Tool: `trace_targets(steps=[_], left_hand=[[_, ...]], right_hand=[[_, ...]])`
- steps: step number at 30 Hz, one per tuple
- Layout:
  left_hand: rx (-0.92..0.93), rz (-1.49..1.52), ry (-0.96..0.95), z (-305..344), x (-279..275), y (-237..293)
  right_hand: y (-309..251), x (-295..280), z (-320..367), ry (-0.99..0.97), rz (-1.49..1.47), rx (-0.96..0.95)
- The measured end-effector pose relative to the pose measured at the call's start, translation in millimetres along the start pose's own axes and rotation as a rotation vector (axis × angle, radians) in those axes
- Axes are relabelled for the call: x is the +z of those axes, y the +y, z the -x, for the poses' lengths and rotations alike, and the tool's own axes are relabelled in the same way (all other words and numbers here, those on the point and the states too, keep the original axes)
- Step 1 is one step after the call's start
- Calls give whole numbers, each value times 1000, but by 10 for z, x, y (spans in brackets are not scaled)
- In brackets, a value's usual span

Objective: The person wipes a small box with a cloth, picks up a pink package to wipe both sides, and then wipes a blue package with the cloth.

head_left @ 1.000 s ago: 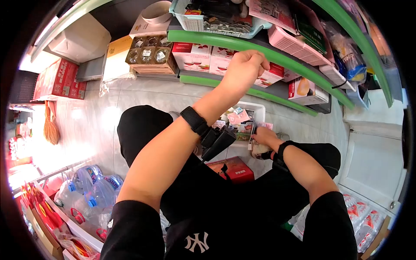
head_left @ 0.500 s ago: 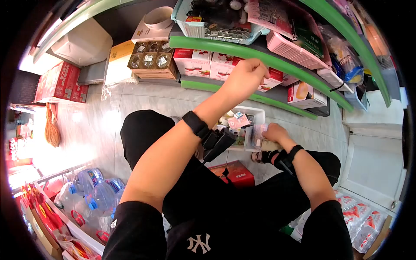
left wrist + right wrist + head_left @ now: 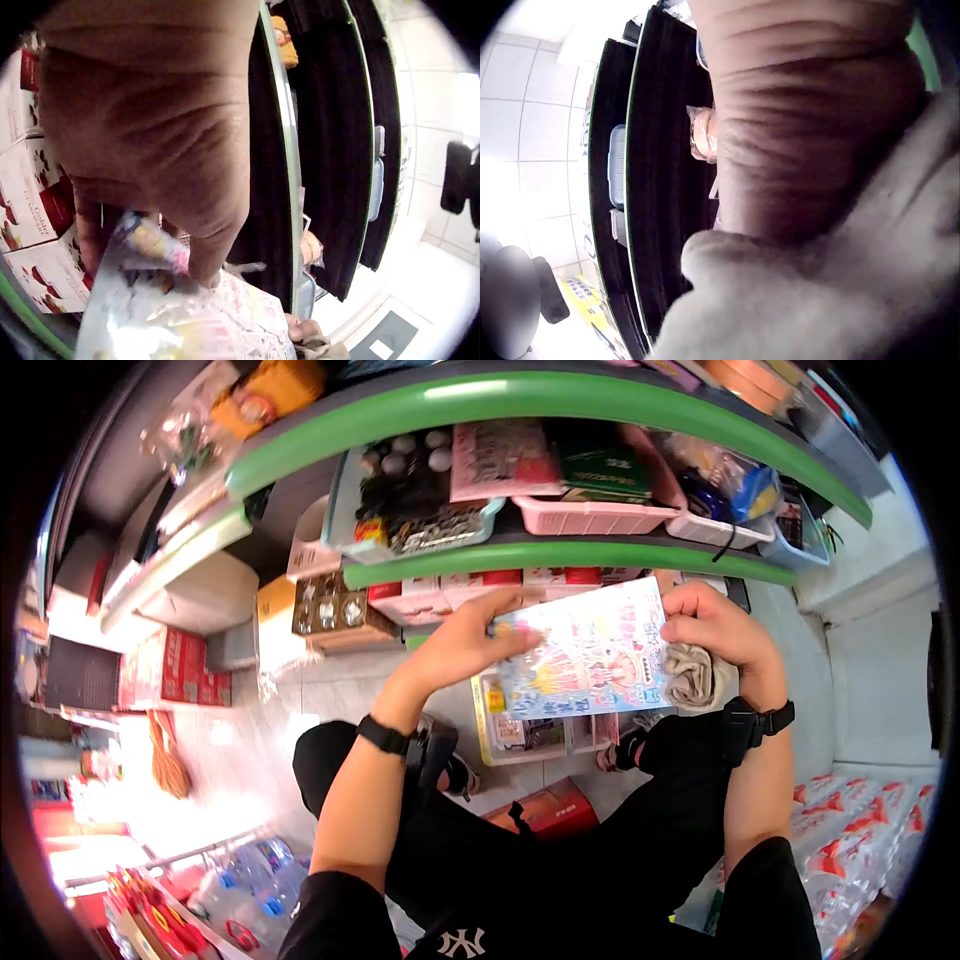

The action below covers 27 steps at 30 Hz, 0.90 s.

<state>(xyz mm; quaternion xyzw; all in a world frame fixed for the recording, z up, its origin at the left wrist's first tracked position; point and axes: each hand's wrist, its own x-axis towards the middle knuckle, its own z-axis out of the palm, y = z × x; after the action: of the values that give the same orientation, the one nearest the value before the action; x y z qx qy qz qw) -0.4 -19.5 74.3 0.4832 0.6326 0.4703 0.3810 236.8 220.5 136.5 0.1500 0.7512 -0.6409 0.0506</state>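
A flat, glossy packet (image 3: pixel 590 655) with colourful cartoon print is held up between my two hands in the head view. My left hand (image 3: pixel 455 645) grips its upper left edge, thumb over the front. At the upper right edge, my right hand (image 3: pixel 725 628) pinches the packet and also holds a crumpled beige cloth (image 3: pixel 695 678) beneath its fingers. In the right wrist view the cloth (image 3: pixel 802 300) fills the lower part and hides the fingertips. Below the packet stands a white bin (image 3: pixel 490 745) of small packaged items, partly covered by it.
Ahead are green-edged shelves (image 3: pixel 600 555) with a blue basket (image 3: pixel 420 540) and a pink basket (image 3: pixel 600 515). A red box (image 3: pixel 550 810) sits on the floor between my legs. Large water bottles (image 3: pixel 250 880) stand at lower left, wrapped bottles (image 3: pixel 850 840) at right.
My left hand has come down from the shelf edge to the packet. The right hand has lifted the packet and cloth up from beside the bin. The head view has shifted toward the shelves.
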Motion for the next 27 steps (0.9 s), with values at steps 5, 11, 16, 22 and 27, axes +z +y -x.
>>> trace_targets(steps=[5, 11, 16, 22, 27], left_hand=[[-183, 378, -141, 55, -36, 142], [-219, 635, 41, -51, 92, -75], [-153, 630, 8, -65, 131, -20], [-63, 877, 173, 12, 235, 46], [-85, 1163, 235, 27, 444, 14]], right_hand=[[-75, -170, 33, 141, -182, -57], [449, -610, -75, 192, -957, -140], [-52, -333, 44, 485, -1306, -149], [-121, -152, 43, 510, -831, -221], [-57, 122, -115, 618, -231, -243]])
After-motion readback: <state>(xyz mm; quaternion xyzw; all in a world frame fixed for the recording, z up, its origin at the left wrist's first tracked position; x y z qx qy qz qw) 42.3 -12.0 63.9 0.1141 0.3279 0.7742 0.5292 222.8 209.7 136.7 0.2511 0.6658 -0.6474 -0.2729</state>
